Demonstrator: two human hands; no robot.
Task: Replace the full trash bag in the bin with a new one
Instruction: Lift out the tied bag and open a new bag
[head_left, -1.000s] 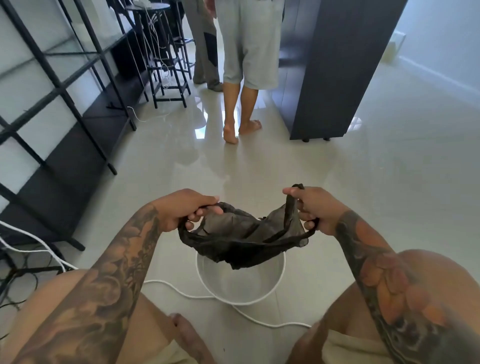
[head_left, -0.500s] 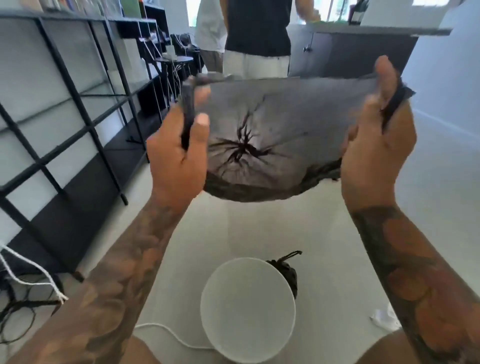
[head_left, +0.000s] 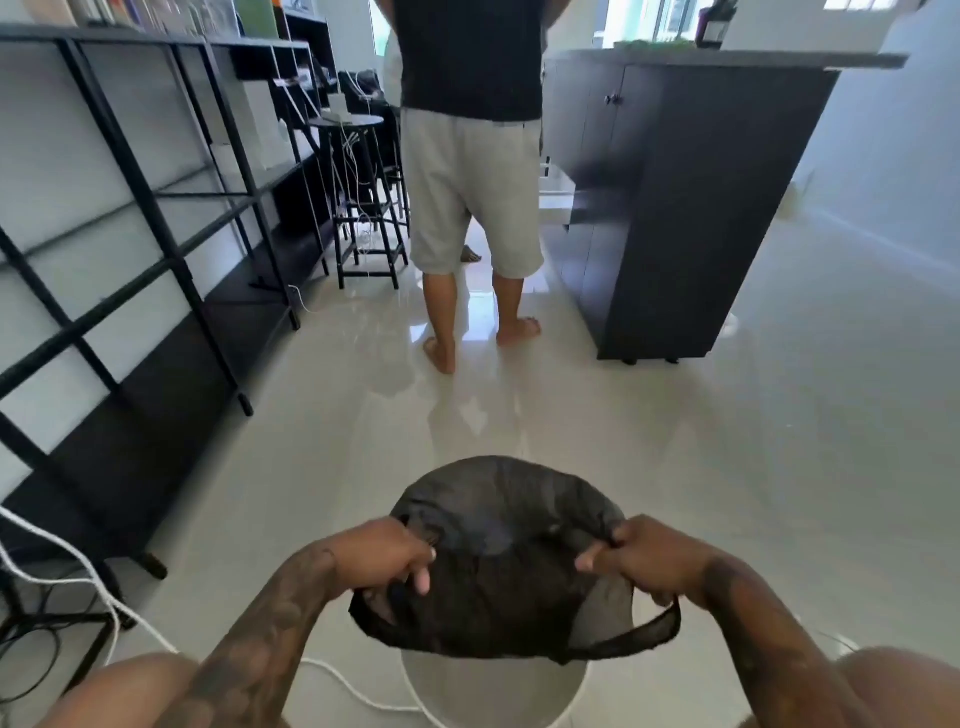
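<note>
above the white bin (head_left: 498, 686), the left hand (head_left: 382, 558) and right hand (head_left: 647, 564) each pinch the puffed black bag's (head_left: 498, 561) rim.

Bright daylight comes from the windows (head_left: 670, 21) at the back and makes white glare on the glossy floor (head_left: 467, 312). Shadows are soft. The shelf (head_left: 130, 208) bends at the left edge; details look slightly blurred.

Trash bag (head_left: 498, 582): thin dark plastic, crinkled, semi-sheer, faint sheen. Bin (head_left: 493, 691) below bag: smooth white plastic, matt. Floor (head_left: 701, 467) around bin: pale tile, glossy, mirror-like. Shelving (head_left: 150, 208) left of bin: black metal frame, matt. Cabinet (head_left: 701, 208): dark, matt panels.
</note>
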